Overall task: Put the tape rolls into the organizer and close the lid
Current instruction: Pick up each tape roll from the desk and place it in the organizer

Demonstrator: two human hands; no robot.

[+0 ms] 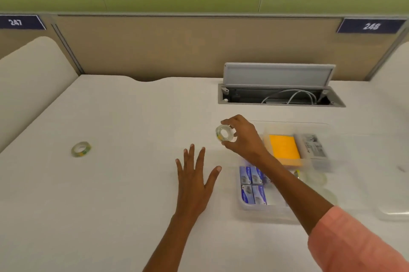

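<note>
My right hand (pixel 242 139) holds a clear tape roll (pixel 225 134) by its rim, lifted just left of the clear plastic organizer (pixel 250 208). My left hand (pixel 194 181) lies flat on the white desk with fingers spread, holding nothing. A second clear tape roll (pixel 81 149) with a yellow-green core lies on the desk far to the left. Inside the organizer are yellow sticky notes (pixel 284 146), small blue boxes (pixel 252 185), a grey-white packet (pixel 313 145) and another tape roll (pixel 314 177) in a right compartment. The transparent lid (pixel 394 214) seems to lie open at the right, blurred.
An open cable hatch (pixel 278 88) with white cables sits in the desk behind the organizer. A beige partition (pixel 177 50) bounds the far edge. White rounded dividers stand at the left (pixel 33 68) and far right.
</note>
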